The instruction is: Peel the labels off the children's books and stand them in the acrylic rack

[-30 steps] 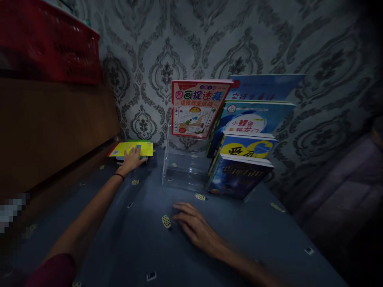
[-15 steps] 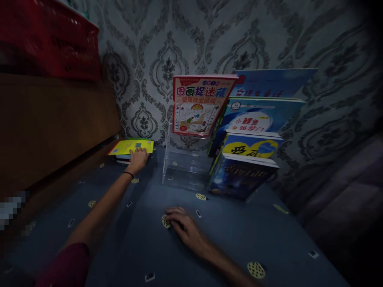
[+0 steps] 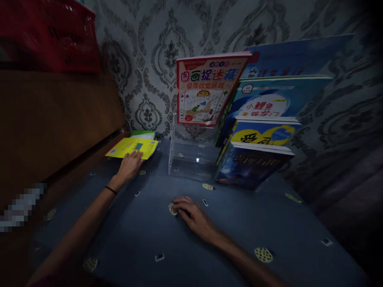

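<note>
My left hand [image 3: 131, 164] is on the near right part of a yellow book [image 3: 127, 147], its fingers over the cover and the thumb hidden. The book seems gripped at that edge. Behind it lies a green-edged book [image 3: 143, 134], partly covered. My right hand [image 3: 193, 217] rests on the blue patterned tablecloth [image 3: 227, 235], fingers loosely bent and holding nothing. Ahead of it stands a clear acrylic book rack [image 3: 191, 169]. A red-bordered picture book [image 3: 206, 91] sits on its upper left tier.
On the rack's right side stand several books in steps, among them a dark blue book [image 3: 254, 167] in front and a light blue book [image 3: 278, 97] farther back. A brown wooden cabinet [image 3: 60, 123] borders the left, with a red basket [image 3: 68, 40] on top. Patterned wallpaper covers the wall behind.
My left hand has drawn the yellow book nearer, off the books beneath, uncovering the green-edged one. My right hand keeps its place on the cloth. The view has shifted slightly.
</note>
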`<state>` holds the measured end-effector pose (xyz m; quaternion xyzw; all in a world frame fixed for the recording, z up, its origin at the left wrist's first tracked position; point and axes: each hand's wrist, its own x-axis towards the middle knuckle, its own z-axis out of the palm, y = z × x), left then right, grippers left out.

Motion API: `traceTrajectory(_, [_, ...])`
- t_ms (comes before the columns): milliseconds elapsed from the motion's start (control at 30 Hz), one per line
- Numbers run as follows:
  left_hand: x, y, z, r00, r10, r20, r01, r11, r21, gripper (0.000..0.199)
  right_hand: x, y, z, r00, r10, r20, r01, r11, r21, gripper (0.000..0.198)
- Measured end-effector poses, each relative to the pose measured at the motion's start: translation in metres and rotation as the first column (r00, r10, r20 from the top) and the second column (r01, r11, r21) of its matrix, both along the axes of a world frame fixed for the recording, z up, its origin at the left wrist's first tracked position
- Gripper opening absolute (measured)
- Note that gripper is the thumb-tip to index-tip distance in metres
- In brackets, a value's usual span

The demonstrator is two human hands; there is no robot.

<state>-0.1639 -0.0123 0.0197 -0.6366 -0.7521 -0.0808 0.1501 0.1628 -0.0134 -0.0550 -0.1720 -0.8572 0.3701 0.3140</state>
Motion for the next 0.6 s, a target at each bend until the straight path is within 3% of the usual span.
traceTrajectory(333, [0.031, -0.076, -0.045, 0.998, -0.040, -0.044, 0.036, 0.996, -0.088, 0.044, -0.001, 0.003, -0.006, 1.000, 0.017, 0.010, -0.018, 0.999, 0.049, 0.027])
traceTrajectory(600, [0.067, -0.115, -0.056, 0.992, -0.117, -0.054, 0.107, 0.982, -0.155, 0.041, -0.001, 0.000, -0.001, 1.000, -0.007, 0.030, 0.002, 0.989, 0.148, 0.026])
